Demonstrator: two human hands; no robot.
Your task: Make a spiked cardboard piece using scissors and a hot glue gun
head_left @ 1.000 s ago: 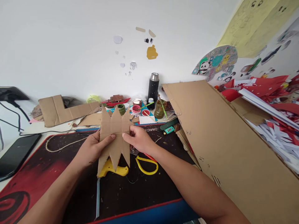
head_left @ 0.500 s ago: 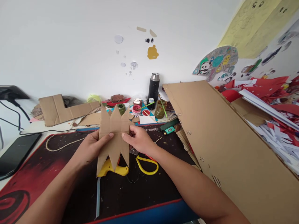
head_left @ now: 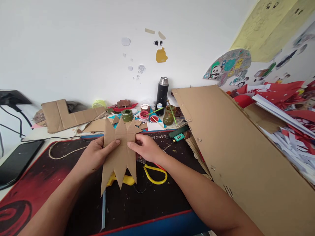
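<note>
The person is holding a spiked cardboard cutout (head_left: 119, 149) above the desk (head_left: 157, 203), between both hands. The left hand (head_left: 94, 156) is gripping its left edge, thumb lying across the front face. The right hand (head_left: 146, 148) is pinching the right edge at mid-height. The cutout is tilting slightly, its pointed ends running up and down. Beneath it, a yellow glue gun (head_left: 128, 179) is lying on the dark mat (head_left: 36, 183), with yellow-handled scissors (head_left: 155, 172) just beside it. A large cardboard sheet (head_left: 233, 144) is leaning at the right.
</note>
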